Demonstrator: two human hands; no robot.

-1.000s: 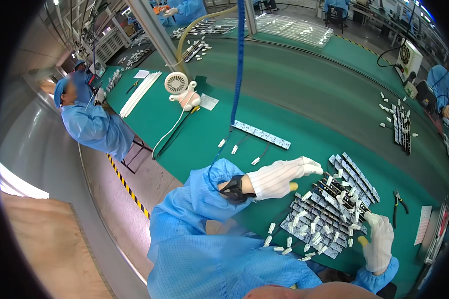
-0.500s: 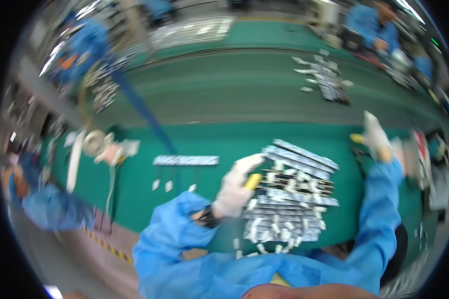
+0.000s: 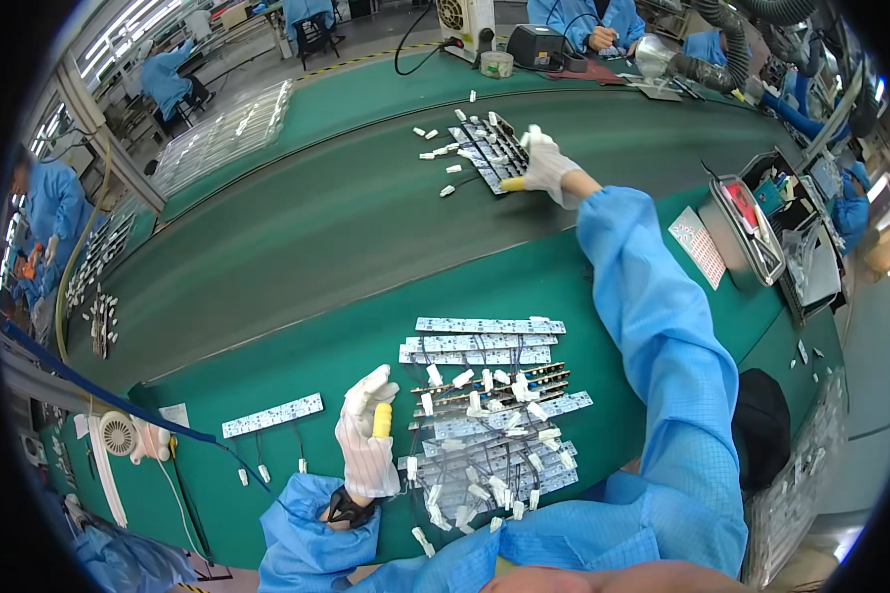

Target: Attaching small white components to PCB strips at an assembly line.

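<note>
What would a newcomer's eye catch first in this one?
Probably the right hand, reaching far out to a small batch of light strips on the dark belt. Next, the larger pile of strips and white connectors on the green table, with the left hand beside it. Farther left, one strip lies apart.

Green worktable (image 3: 297, 346), grey floor (image 3: 249, 74) beyond, bright strip lights (image 3: 119, 42) (upper left)
</note>
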